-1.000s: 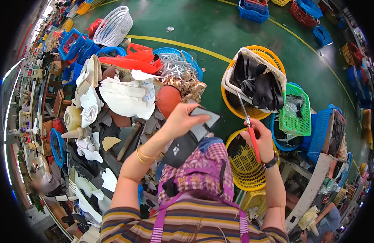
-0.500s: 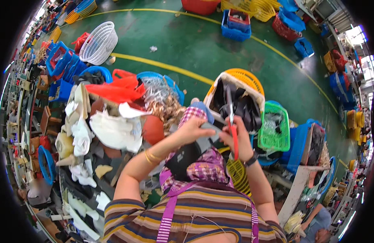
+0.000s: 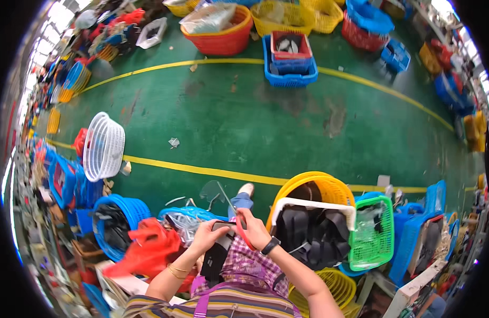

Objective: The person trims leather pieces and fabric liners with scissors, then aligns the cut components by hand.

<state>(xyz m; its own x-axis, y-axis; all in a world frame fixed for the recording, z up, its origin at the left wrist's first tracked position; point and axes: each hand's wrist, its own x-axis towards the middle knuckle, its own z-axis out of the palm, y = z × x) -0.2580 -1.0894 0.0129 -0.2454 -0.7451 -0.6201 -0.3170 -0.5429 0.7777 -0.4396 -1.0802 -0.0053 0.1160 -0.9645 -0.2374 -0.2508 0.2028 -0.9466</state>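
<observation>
Head view, the only one. Hands in sight: two, both bare, working close together above the lap.

Left grip (image 3: 206,237): pinching one grey piece (image 3: 223,226) at its edge, thumb on top. One black piece (image 3: 214,261) with small white print is hanging below it, over the checked apron (image 3: 249,267); cannot tell whether the two are joined, nor how many layers are lying there.

Right grip (image 3: 256,231): clenching around one pair of scissors (image 3: 241,233), red-handled, just beside the left grip. Blades are pointing forward and a little left; cannot tell whether they are parting. One dark watch (image 3: 271,245) is circling the right wrist.

One shoe (image 3: 247,189) is showing beyond the hands.

To the right: one white tray (image 3: 314,203) is carrying many black pieces (image 3: 310,238), overlapping past counting. Yellow basketwork (image 3: 318,181) is showing behind it, and one green basket (image 3: 391,228) is standing just beside it.

To the left: one blue tub (image 3: 197,213) is holding silvery strips; red plastic (image 3: 149,245) is lying near it; one round blue basket (image 3: 135,208) is holding dark material. Farther off, one white basket (image 3: 111,146) is standing on the green floor (image 3: 255,122).

Two yellow lines (image 3: 202,169) are crossing the floor. Beyond them: one red tub (image 3: 218,45), and one blue crate (image 3: 290,80) holding one smaller red crate (image 3: 304,55).
</observation>
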